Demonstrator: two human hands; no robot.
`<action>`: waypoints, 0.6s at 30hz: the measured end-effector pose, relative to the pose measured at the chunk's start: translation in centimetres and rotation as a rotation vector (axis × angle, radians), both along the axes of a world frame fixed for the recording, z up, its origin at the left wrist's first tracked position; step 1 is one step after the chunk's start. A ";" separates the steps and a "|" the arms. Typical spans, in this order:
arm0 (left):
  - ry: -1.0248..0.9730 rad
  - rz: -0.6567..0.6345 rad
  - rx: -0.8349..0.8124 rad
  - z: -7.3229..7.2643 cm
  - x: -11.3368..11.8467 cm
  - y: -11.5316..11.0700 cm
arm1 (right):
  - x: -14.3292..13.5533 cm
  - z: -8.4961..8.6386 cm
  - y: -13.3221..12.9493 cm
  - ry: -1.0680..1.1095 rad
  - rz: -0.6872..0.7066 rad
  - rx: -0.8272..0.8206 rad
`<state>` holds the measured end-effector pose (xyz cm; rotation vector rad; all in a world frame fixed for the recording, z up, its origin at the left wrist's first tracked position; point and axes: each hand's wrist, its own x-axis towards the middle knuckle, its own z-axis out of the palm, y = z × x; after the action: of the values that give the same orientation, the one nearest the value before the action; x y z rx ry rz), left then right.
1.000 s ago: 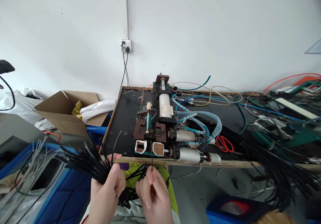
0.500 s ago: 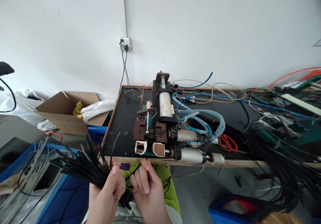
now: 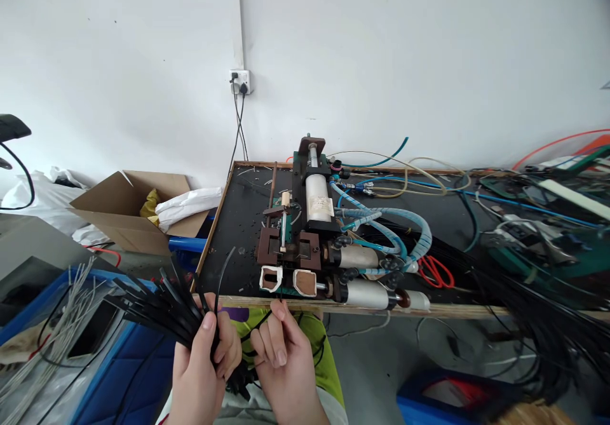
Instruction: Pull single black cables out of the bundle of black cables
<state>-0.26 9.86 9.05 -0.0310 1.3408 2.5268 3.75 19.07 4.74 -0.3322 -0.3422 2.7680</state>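
Dozens of pale wires [image 3: 71, 320] lie across a blue bin [image 3: 108, 275] at the lower left of the frame, below an open cardboard box [image 3: 119, 231]. Right of them, a bundle of black strands [image 3: 164, 307] fans out from the left hand [image 3: 203, 345], which is closed around it, one curved strand rising near the thumb. At lower centre, the right hand [image 3: 284, 349] pinches a thin black strand [image 3: 281, 298] between thumb and forefinger, its other fingers curled, just in front of two white-edged blocks on a machine [image 3: 318, 199]. The machine sits on a black surface [image 3: 231, 209] against a white wall. Blue-and-white hoses [image 3: 422, 237] loop from its right side beside a red coiled cord [image 3: 436, 274], while black cables [image 3: 534, 339] hang over the surface's front edge at lower right.
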 end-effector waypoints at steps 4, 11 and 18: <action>0.027 -0.002 0.004 0.0 -0.1 0.0 | -0.1 0.1 0.0 0.015 -0.001 -0.009; 0.025 0.001 -0.031 -0.7 0.2 -0.3 | 0.0 -0.3 -0.1 -0.042 -0.045 0.094; 0.010 -0.074 -0.060 -2.1 0.5 -0.8 | 1.2 -1.5 -0.1 -0.403 -0.223 0.854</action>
<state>0.23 9.06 6.96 0.0187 1.3949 2.4293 4.93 18.92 3.28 -0.6348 -1.4101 2.0697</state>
